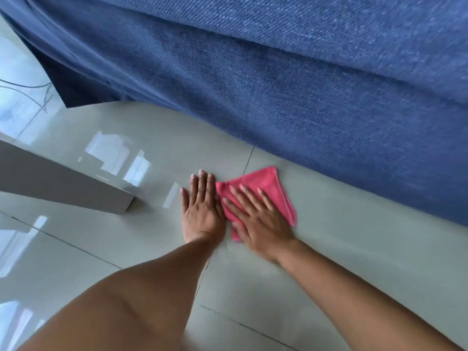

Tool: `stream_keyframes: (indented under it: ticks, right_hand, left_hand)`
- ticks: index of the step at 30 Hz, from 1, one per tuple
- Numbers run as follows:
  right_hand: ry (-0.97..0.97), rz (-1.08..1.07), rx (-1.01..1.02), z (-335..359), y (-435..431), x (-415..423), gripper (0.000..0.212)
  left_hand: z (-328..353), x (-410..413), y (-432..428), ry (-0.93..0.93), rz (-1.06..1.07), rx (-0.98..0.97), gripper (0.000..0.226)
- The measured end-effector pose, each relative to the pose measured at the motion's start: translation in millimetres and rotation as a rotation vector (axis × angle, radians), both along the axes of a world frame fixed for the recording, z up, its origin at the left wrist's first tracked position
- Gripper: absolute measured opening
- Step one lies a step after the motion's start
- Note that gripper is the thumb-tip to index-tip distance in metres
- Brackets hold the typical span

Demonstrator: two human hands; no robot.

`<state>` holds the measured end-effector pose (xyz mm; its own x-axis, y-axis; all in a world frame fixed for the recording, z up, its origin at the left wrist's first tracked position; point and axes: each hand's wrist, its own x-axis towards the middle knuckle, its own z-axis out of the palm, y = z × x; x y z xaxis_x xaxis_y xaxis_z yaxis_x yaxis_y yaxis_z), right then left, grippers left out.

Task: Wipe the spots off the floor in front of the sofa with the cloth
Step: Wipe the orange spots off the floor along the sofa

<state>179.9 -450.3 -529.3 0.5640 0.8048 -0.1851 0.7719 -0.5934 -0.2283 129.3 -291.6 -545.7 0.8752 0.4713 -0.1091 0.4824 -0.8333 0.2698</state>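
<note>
A pink cloth (263,184) lies folded on the glossy pale tiled floor (342,239), close to the base of the blue fabric sofa (278,79). My right hand (260,221) lies flat on the cloth with its fingers spread, pressing it onto the tile; the hand looks slightly blurred. My left hand (202,209) rests palm down on the bare floor just left of the cloth, fingers straight and together, holding nothing. I cannot make out any spots on the tiles around the cloth.
A grey low furniture edge (63,181) juts in from the left, ending near my left hand. Thin cables (30,95) lie on the floor at the far left beside the sofa's corner. Window reflections glare on the tiles.
</note>
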Motion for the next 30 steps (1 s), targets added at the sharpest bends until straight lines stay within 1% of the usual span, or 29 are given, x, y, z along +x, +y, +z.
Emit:
stream_keyframes:
  ticks: [2, 3, 5, 7, 9, 10, 11, 12, 15, 17, 19, 20, 21, 22, 24, 26, 27, 28, 29, 30]
  right_hand:
    - [-0.040, 0.052, -0.022, -3, -50, -8, 0.062]
    - [-0.077, 0.011, -0.035, -3, -72, 0, 0.062]
    - [-0.114, -0.185, -0.095, -3, -96, 31, 0.061]
    - [-0.115, -0.421, -0.143, 1, -82, 68, 0.061]
    - [-0.053, -0.623, -0.137, 3, -41, 96, 0.056]
    - [-0.016, -0.680, -0.113, 4, -17, 104, 0.055]
    - [-0.013, -0.682, -0.091, 2, 7, 105, 0.055]
    - [-0.033, -0.625, -0.081, 0, 27, 99, 0.056]
    - [-0.060, -0.297, -0.032, -3, 50, 47, 0.058]
    - [-0.037, -0.092, -0.010, -1, 23, 5, 0.058]
    - [-0.041, 0.076, -0.031, 1, -29, -13, 0.061]
    - [-0.058, 0.120, -0.048, 1, -57, -9, 0.062]
    - [-0.087, 0.106, -0.074, 1, -82, 3, 0.063]
    - [-0.115, 0.033, -0.108, 0, -101, 20, 0.064]
    - [-0.132, -0.230, -0.171, 2, -109, 59, 0.063]
    - [-0.081, -0.551, -0.201, 2, -80, 91, 0.061]
    - [-0.037, -0.694, -0.167, 1, -57, 102, 0.060]
    - [0.003, -0.784, -0.133, 0, -31, 109, 0.059]
    - [0.020, -0.809, -0.105, 0, -9, 109, 0.059]
    - [0.000, -0.763, -0.089, -2, 10, 102, 0.058]
  left_hand:
    - [1, 0, -1, -0.012, 0.018, 0.001, 0.057]
    - [1, 0, -2, -0.008, 0.020, 0.001, 0.057]
    - [1, 0, -4, -0.001, 0.018, 0.005, 0.058]
    - [0, 1, -4, 0.000, 0.022, 0.015, 0.059]
    - [-1, 1, -3, 0.001, 0.025, 0.019, 0.059]
    - [-1, 1, -4, 0.001, 0.022, 0.019, 0.059]
    - [-1, 2, -4, 0.001, 0.018, 0.018, 0.059]
    - [-1, 2, -3, 0.001, 0.016, 0.016, 0.059]
    - [1, 1, -1, -0.003, 0.007, -0.007, 0.058]
    - [2, 0, 0, -0.015, 0.002, -0.022, 0.059]
    - [2, 0, 0, -0.026, 0.011, -0.018, 0.059]
    - [1, -1, 0, -0.021, 0.016, -0.012, 0.059]
    - [1, 0, -1, -0.013, 0.020, -0.008, 0.060]
    - [1, 0, -2, -0.008, 0.025, -0.004, 0.060]
    - [0, 1, -3, -0.006, 0.027, 0.007, 0.061]
    - [-2, 2, -4, 0.000, 0.028, 0.014, 0.061]
    - [-2, 2, -3, 0.005, 0.026, 0.016, 0.061]
    - [-3, 1, -3, 0.009, 0.024, 0.018, 0.061]
    - [-3, 1, -3, 0.014, 0.020, 0.022, 0.062]
    - [-3, 1, -3, 0.018, 0.017, 0.024, 0.062]
